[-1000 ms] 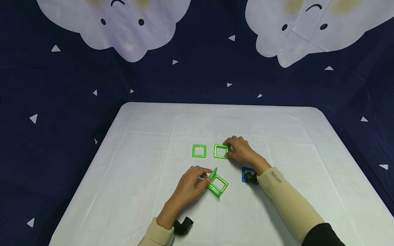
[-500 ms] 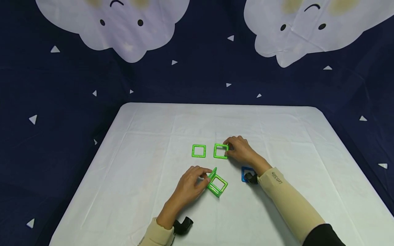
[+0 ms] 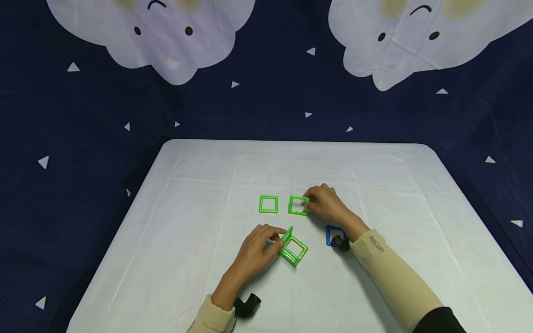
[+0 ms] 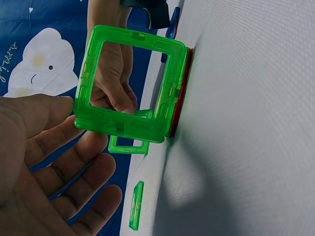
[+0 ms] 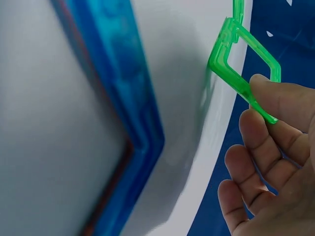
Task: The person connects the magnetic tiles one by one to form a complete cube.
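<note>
My left hand point(image 3: 258, 249) pinches a green square frame-shaped magnetic tile point(image 4: 93, 64) between thumb and fingers. That tile stands up from a small group of joined green tiles point(image 3: 296, 261) on the table; a red strip point(image 4: 183, 93) shows along its table side in the left wrist view. Farther forward, my right hand point(image 3: 326, 203) pinches the right side of another green square tile point(image 3: 290, 206), thumb against fingers, as the right wrist view also shows with the tile point(image 5: 226, 69) tilted. One more green square tile point(image 3: 261, 204) lies flat just left of it.
A blue square tile point(image 3: 329, 237) lies under the right wrist, partly hidden by a black wrist camera point(image 3: 341, 243). A white cloth covers the table point(image 3: 200, 208). Behind its far edge hangs a dark blue curtain point(image 3: 266, 111) with clouds and triangles.
My right hand's fingers shift slightly and the tile they pinch tilts a little. My left hand and its tiles hold still.
</note>
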`<state>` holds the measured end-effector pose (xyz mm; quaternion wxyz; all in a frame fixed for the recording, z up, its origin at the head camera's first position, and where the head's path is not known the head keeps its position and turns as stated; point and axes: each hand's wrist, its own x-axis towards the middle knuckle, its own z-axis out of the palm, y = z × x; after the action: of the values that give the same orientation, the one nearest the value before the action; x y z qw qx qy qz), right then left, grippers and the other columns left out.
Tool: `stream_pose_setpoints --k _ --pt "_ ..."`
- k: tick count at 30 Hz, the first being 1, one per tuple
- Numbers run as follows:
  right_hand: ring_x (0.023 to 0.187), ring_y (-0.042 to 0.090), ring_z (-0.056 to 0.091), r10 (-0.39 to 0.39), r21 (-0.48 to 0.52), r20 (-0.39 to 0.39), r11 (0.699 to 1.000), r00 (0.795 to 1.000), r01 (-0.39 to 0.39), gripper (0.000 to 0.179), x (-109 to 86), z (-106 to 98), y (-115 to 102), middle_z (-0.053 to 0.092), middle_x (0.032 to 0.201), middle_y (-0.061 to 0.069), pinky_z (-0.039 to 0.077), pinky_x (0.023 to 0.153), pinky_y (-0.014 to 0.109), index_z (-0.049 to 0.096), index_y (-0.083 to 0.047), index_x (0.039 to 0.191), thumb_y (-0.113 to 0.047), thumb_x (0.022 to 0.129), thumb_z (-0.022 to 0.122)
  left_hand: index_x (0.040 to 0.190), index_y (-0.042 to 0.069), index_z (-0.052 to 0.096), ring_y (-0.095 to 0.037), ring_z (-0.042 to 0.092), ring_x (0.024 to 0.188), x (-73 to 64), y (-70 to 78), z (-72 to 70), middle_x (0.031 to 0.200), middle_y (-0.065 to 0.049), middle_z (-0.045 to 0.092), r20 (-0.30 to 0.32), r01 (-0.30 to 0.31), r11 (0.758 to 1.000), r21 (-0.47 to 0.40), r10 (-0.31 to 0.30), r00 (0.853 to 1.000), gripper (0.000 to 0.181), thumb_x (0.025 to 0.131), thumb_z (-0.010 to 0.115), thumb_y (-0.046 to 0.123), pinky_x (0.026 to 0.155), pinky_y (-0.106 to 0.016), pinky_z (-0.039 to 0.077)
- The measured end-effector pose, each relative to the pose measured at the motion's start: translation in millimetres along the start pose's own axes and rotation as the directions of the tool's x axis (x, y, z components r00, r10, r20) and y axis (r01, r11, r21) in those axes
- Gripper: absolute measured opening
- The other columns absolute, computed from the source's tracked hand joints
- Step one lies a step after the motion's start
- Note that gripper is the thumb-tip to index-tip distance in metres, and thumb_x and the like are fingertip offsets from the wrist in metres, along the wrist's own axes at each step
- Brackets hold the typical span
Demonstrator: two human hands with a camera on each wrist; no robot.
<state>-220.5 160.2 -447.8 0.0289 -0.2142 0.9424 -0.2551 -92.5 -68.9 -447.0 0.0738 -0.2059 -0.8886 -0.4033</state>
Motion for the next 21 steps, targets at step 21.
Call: stream_pose_setpoints --k 21 --pt "0.076 0.012 0.048 -0.039 0.058 -0.048 0.997 0.998 0.042 0.016 -19.7 1.5 -3.5 0.07 0.084 0.0 0.03 0.075 0.031 0.074 -0.011 0.092 -0.024 0.086 0.068 0.106 0.014 0.069 -0.011 0.056 0.082 -1.2 1.1 -0.3 0.084 0.005 0.064 -0.007 0.009 1.0 0.005 -0.009 1.0 0.022 0.083 0.07 0.016 0.074 -0.027 0.045"
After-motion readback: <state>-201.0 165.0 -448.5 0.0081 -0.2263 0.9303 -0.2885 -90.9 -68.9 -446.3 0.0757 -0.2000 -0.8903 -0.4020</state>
